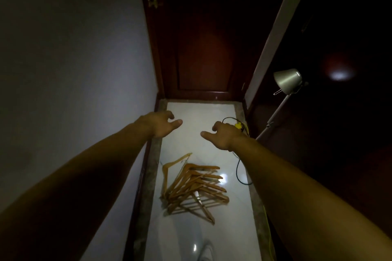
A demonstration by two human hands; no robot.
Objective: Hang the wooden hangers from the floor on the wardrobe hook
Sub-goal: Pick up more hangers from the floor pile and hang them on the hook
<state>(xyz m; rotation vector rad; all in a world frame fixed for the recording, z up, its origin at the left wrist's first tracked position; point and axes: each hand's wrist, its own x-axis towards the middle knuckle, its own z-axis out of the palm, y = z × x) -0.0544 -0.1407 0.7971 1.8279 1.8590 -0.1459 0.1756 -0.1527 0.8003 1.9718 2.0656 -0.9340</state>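
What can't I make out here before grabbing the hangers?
- The wardrobe hook: nowhere visible in the head view; the right side is too dark.
- The wooden hangers: an overlapping pile, so the count is unclear.
- The floor lamp: its base is hidden behind the right forearm.
- The left hand and right hand: the fingertips curl away from the camera.

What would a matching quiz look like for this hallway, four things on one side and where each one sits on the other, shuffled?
Things:
1. wooden hangers
2. lamp
3. door
4. black cable

Places:
A. at the far end of the passage
B. piled in the middle of the white floor
C. standing at the right side
D. trailing along the floor's right edge

Pairs: 1-B, 2-C, 3-A, 4-D
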